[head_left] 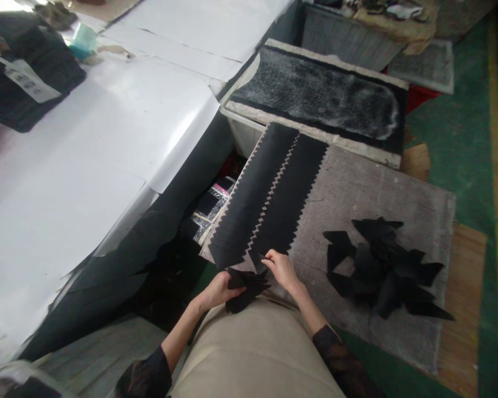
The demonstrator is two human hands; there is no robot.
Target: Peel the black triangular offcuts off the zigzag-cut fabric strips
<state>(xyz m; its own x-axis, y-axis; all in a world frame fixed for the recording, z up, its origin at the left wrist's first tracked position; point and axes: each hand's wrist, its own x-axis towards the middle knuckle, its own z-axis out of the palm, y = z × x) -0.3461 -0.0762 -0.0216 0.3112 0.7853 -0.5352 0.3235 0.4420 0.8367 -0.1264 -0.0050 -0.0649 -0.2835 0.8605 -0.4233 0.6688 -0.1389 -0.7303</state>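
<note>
My left hand (219, 289) grips a small stack of black triangular cut pieces (245, 287) just above my lap. My right hand (280, 268) rests at the near end of two long rows of overlapping black pieces (269, 202) laid out on a grey felt board (373, 193); its fingers pinch the nearest piece of the right row. The rows run away from me in zigzag-edged bands. A loose heap of black pieces (384, 268) lies on the same board to the right, apart from both hands.
A long table with a white sheet (87, 143) fills the left, with black bundles (29, 72) at its far end. Beyond the board a tray (315, 94) holds dark fuzzy material. Packets lie in the gap below the table. Green floor at right.
</note>
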